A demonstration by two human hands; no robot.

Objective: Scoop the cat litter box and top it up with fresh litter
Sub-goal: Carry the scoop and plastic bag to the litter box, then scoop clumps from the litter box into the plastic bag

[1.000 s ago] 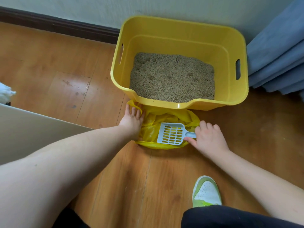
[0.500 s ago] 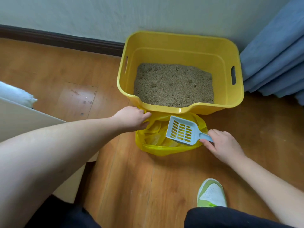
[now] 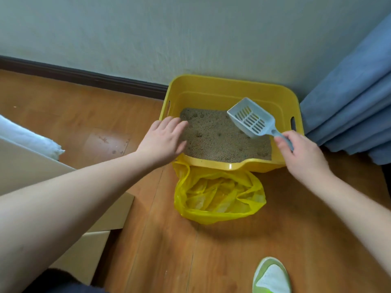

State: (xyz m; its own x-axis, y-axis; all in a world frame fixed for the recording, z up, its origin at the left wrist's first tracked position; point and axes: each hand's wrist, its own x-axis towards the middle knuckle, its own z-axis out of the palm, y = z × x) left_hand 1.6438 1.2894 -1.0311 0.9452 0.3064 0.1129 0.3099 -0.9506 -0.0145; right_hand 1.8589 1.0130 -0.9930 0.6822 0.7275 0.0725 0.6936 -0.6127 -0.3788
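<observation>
Scoop over the litter, bag open below.

From my head view, my right hand [image 3: 302, 157] grips the grey scoop [image 3: 251, 118] by its handle above the yellow litter box [image 3: 232, 89]; my left hand [image 3: 163, 140], fingers straight, sits at its near-left rim; the yellow bag [image 3: 218, 195] lies open just before it.

Soft daylight — slight blur, wide-angle warp
</observation>
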